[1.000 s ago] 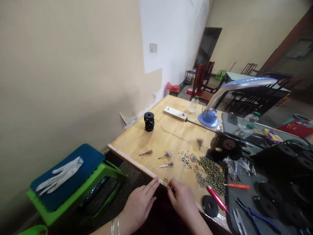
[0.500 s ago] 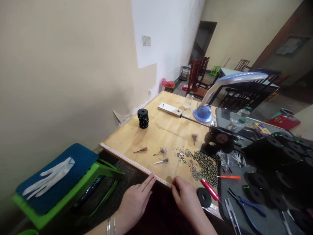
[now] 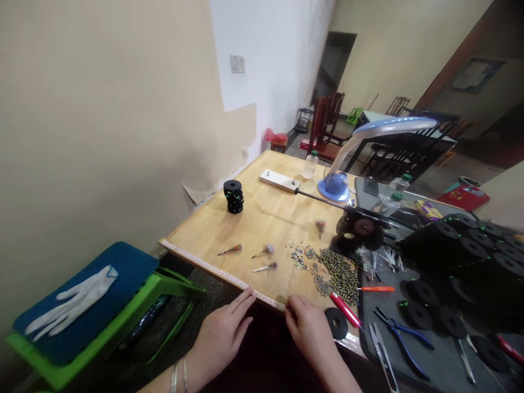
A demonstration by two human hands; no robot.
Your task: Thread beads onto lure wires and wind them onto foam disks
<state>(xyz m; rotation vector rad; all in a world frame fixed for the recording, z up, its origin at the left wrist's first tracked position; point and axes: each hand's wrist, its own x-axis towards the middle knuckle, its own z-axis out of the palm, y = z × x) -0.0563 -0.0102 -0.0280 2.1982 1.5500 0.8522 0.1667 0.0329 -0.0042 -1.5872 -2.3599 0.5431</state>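
Note:
My left hand [image 3: 221, 333] rests at the near edge of the wooden table [image 3: 262, 218], fingers stretched along the white measuring tape [image 3: 204, 266] fixed to that edge. My right hand [image 3: 308, 327] is just to the right, fingers curled into a pinch at the tape's edge; what it pinches is too small to make out. A black disc [image 3: 336, 322] and a red-handled tool [image 3: 344, 309] lie right of it. Beyond the hands lie three small feathered pieces [image 3: 266, 251] and a heap of small beads [image 3: 335, 273].
A stack of black spools [image 3: 233, 195], a white block [image 3: 279, 180] and a blue desk lamp [image 3: 335, 188] stand farther back. A dark tray [image 3: 442, 371] on the right holds blue pliers [image 3: 403, 334], snips and black discs. At left, a green stool [image 3: 106, 322] carries a white glove [image 3: 69, 305].
The view has swung to the right and slightly down. Both hands have stayed at the table's near edge, with the right hand a little further right along the tape.

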